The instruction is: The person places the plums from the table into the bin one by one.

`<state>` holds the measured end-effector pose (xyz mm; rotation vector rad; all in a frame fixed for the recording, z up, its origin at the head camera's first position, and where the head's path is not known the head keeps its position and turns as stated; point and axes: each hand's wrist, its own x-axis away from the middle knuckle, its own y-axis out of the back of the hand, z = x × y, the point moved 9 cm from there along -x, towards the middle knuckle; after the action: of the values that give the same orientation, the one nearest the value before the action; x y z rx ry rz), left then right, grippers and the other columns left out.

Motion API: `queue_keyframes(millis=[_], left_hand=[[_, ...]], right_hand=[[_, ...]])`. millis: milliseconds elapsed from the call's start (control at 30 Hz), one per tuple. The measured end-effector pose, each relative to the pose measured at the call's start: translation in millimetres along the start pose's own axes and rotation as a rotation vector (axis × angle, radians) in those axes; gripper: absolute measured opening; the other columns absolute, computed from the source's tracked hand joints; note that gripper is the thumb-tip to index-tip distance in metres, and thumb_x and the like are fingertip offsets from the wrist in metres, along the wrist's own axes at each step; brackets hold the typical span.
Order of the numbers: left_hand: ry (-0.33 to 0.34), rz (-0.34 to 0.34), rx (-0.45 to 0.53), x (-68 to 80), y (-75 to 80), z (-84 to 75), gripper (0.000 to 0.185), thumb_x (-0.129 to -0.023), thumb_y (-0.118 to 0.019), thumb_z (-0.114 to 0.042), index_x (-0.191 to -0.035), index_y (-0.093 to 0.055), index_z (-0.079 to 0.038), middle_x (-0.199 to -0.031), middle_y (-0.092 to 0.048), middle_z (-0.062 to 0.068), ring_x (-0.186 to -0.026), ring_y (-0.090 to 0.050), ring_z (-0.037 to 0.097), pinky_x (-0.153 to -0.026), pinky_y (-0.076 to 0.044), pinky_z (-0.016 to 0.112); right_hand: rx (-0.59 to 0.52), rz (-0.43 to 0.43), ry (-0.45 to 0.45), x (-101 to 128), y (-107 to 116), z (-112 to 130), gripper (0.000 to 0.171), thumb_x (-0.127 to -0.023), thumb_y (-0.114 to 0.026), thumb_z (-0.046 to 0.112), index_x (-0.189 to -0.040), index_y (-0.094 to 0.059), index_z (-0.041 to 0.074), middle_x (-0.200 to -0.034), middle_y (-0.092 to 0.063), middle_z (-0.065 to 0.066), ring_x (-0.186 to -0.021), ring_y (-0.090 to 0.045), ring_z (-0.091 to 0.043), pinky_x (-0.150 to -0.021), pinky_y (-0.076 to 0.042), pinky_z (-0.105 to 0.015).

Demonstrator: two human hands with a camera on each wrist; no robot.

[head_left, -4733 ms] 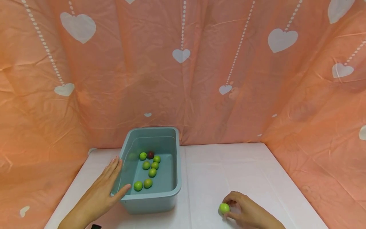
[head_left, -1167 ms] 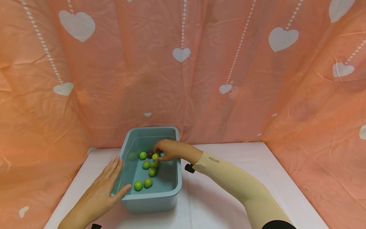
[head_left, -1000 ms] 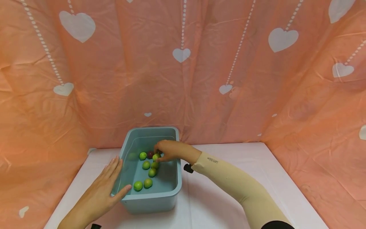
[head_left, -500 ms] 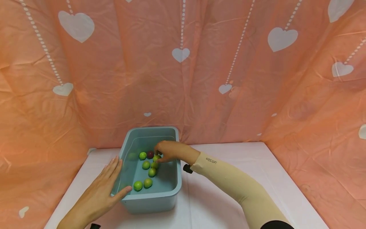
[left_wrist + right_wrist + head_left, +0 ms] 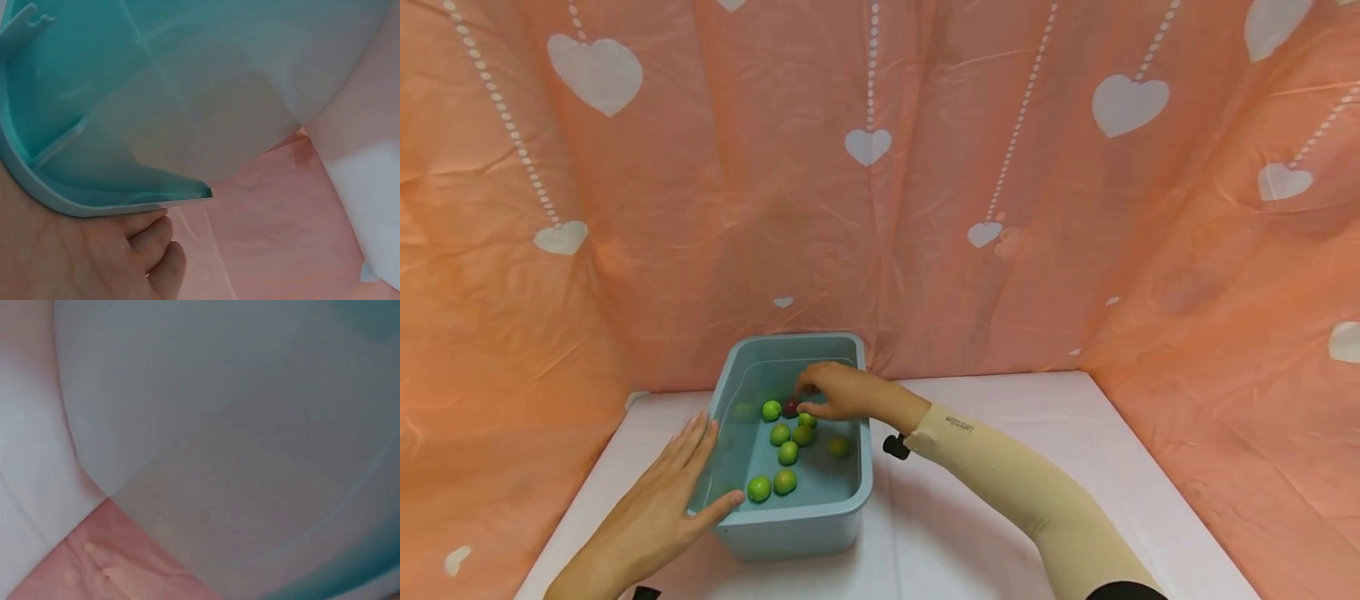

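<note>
A grey-blue plastic tub [image 5: 790,518] holds several small round green fruits [image 5: 785,481] and one dark red fruit [image 5: 791,407]. My right hand [image 5: 835,390] reaches in over the tub's right rim, its fingers loosely bent close above the red fruit, with no fruit showing in its grasp. A single green fruit [image 5: 839,447] lies apart from the others, by the right wall. My left hand [image 5: 662,492] rests along the left rim, fingers straight and thumb over the near corner. In the left wrist view, fingers [image 5: 153,247] lie outside the tub wall [image 5: 112,206].
The tub stands on a white-covered table [image 5: 1000,467], toward its left back. An orange curtain [image 5: 880,250] with white hearts encloses the back and both sides. A beige sleeve [image 5: 1000,467] on my right arm crosses above the table. The right wrist view shows mostly tub wall [image 5: 187,425].
My right hand carried a green fruit from the table into the tub, then moved slightly left toward the red fruit. One green fruit now lies by the right wall. My left hand stayed.
</note>
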<state>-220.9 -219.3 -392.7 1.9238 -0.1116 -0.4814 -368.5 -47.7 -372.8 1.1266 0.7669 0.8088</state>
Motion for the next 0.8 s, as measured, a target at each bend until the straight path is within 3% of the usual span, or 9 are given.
queue_keyframes(millis=[200,467,633,800], left_hand=[[0.0,0.012,-0.005,-1.6,0.8,1.3,0.102,-0.1,-0.069,-0.059,-0.169,-0.024,0.001,-0.176,-0.019,0.026,-0.163,-0.016,0.045,-0.128,0.011,0.024],[0.013,0.078,-0.021,-6.9,6.4,4.9,0.1,-0.101,-0.065,-0.062,-0.169,-0.027,0.001,-0.174,-0.024,0.026,-0.162,-0.019,0.046,-0.123,0.018,0.018],[0.01,0.082,-0.021,-12.7,16.1,10.0,0.095,-0.102,-0.064,-0.062,-0.168,-0.032,0.0,-0.172,-0.031,0.025,-0.159,-0.025,0.05,-0.131,0.011,0.032],[-0.002,0.055,-0.056,-14.9,24.1,21.6,0.093,-0.103,-0.065,-0.058,-0.165,-0.035,0.003,-0.17,-0.032,0.028,-0.158,-0.027,0.052,-0.131,0.012,0.036]], right_hand=[[-0.078,-0.173,0.021,17.0,20.5,-3.0,0.029,-0.107,-0.07,0.02,-0.131,-0.072,0.005,-0.124,-0.071,-0.009,-0.118,-0.066,-0.023,-0.106,-0.052,-0.029],[-0.122,-0.425,0.045,69.4,56.8,-14.1,0.03,-0.101,-0.077,0.013,-0.129,-0.07,0.003,-0.125,-0.071,-0.012,-0.113,-0.067,-0.026,-0.103,-0.056,-0.041],[-0.091,-0.49,0.017,102.9,65.4,-26.7,0.031,-0.099,-0.078,0.013,-0.127,-0.071,0.002,-0.12,-0.072,-0.012,-0.107,-0.07,-0.026,-0.1,-0.058,-0.042],[-0.04,-0.493,-0.049,134.4,65.5,-39.7,0.03,-0.1,-0.077,0.018,-0.128,-0.071,0.007,-0.125,-0.073,-0.009,-0.119,-0.069,-0.029,-0.105,-0.055,-0.046]])
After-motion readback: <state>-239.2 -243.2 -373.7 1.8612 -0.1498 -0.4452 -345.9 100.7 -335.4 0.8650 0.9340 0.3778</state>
